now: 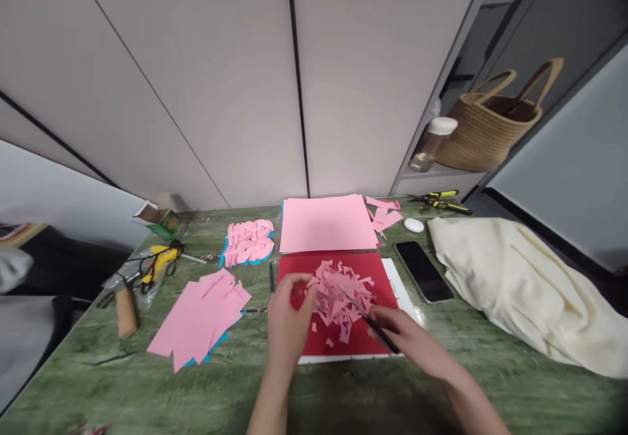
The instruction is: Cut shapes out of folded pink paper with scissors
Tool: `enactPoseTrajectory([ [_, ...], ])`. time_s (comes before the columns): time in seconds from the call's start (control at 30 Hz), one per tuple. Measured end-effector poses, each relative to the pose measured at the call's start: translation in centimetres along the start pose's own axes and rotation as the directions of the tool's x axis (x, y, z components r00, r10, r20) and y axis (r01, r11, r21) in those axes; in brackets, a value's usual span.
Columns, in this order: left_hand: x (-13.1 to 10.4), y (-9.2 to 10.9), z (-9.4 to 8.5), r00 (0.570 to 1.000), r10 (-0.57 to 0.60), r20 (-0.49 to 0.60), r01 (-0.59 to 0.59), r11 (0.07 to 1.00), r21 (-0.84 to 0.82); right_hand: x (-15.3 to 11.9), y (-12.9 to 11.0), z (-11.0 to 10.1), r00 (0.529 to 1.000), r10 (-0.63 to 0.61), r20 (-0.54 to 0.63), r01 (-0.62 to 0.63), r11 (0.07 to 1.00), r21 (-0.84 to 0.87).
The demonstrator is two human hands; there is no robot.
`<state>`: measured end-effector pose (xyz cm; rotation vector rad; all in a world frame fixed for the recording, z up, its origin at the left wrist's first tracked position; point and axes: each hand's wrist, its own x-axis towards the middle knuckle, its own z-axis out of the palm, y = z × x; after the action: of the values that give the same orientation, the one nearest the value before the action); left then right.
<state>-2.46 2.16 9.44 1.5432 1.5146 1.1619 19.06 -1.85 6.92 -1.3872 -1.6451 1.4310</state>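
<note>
A heap of small pink paper scraps (343, 297) lies on a red sheet (360, 345), which rests on white paper (406, 296). My left hand (293, 311) is at the heap's left edge, thumb and fingers curled together; whatever they pinch is too small to make out. In my right hand (395, 330), at the lower right of the heap, is a dark slender tool (380, 333), its thin metal tip pointing up and left over the scraps. A stack of pink sheets (326, 224) lies just beyond the red sheet.
Cut pink sheets (201, 317), pink cutouts (249, 242) and a yellow glue gun (159, 263) lie on the left. On the right are a phone (423, 271), a white oval object (413, 225), pliers (444, 203) and cream cloth (520, 284). A basket (485, 131) stands on a shelf.
</note>
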Motion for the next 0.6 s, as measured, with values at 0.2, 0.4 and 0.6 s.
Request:
enactPoseTrajectory([
  [0.2,3.3,-1.8,0.8,0.913,0.042,0.405,0.001,0.994,-0.105,0.8,0.0,-0.1,0.986,0.034,0.164,-0.025,0.998,-0.055],
  [0.4,4.3,-2.7,0.7,0.832,0.027,0.554,0.035,0.994,-0.1,1.6,0.9,-0.8,0.966,0.036,0.256,-0.024,0.998,-0.05],
  [0.6,4.8,-3.2,1.1,0.815,0.058,0.577,0.026,0.99,-0.136,2.2,1.0,-1.3,0.949,0.045,0.312,-0.046,0.999,-0.004],
])
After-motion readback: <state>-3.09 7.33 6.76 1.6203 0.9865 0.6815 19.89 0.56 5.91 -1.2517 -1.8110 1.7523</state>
